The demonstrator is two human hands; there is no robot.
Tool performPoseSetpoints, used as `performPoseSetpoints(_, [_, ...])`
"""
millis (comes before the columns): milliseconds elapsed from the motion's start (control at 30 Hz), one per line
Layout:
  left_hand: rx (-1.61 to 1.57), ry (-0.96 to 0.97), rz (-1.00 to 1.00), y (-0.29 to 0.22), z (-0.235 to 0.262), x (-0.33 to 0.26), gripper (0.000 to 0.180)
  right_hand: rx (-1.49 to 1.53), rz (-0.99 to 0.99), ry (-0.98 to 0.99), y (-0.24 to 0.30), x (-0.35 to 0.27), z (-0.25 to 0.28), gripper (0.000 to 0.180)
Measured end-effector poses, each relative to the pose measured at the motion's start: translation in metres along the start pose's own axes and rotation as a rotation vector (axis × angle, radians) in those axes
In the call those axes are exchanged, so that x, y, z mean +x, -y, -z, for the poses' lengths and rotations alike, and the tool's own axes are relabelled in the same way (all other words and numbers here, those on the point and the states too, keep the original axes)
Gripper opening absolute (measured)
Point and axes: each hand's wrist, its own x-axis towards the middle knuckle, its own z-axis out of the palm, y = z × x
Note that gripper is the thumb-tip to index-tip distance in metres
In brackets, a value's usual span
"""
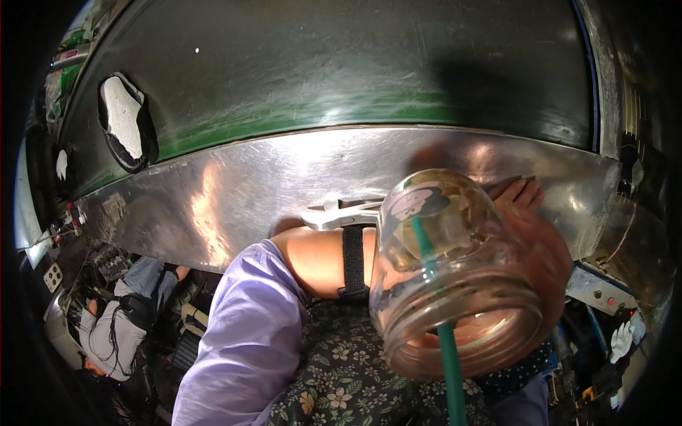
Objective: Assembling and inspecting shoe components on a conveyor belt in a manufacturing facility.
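Note:
Close in front of me my right hand [550,259] is wrapped round a clear jar [455,245], tilted with its wide mouth toward me. A green straw [449,362] comes out of the mouth, and a picture shows on the jar's wall. My left forearm, with a black strap and a pale device [341,215] at the wrist, lies across the metal ledge [263,170]. Behind the jar, fingers of my left hand [520,193] show stretched out on the ledge; the rest of that hand is hidden.
Beyond the ledge runs a dark green conveyor belt [320,71]. A black shoe [122,117] with a white insole lies on it at the left. Another person [117,326] is at the lower left. A control box [600,295] and a white glove [623,341] are at the right.

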Motion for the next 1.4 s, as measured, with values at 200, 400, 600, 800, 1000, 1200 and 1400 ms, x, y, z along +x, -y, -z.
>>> performPoseSetpoints(200, [0.015, 0.005, -0.014, -0.003, -0.004, 0.0, 0.052, 0.086, -0.084, -0.176, 0.019, 0.01, -0.011, 0.054])
performPoseSetpoints(400, [0.032, 0.004, 0.004, -0.004, -0.002, 0.001, 0.052, 0.068, -0.176, -0.193, 0.024, 0.007, -0.016, 0.048])
performPoseSetpoints(600, [0.035, 0.007, 0.007, -0.002, -0.003, -0.003, 0.051, 0.019, -0.17, -0.194, 0.026, 0.006, -0.017, 0.036])
performPoseSetpoints(800, [0.041, -0.001, 0.019, -0.002, -0.004, -0.004, 0.051, -0.028, -0.191, -0.222, 0.028, 0.01, -0.02, 0.035])
performPoseSetpoints(1000, [0.072, 0.013, 0.016, -0.004, -0.01, 0.003, 0.051, -0.048, -0.16, -0.134, 0.031, 0.017, -0.011, 0.049])
performPoseSetpoints(1200, [0.511, 0.119, 0.104, 0.003, -0.005, 0.0, 0.05, 0.052, -0.178, -0.136, 0.029, 0.021, 0.008, 0.062])
performPoseSetpoints(1400, [2.24, 0.509, -0.073, -0.005, -0.024, -0.01, 0.05, 0.177, -0.292, -0.128, -0.034, 0.088, 0.061, 0.077])
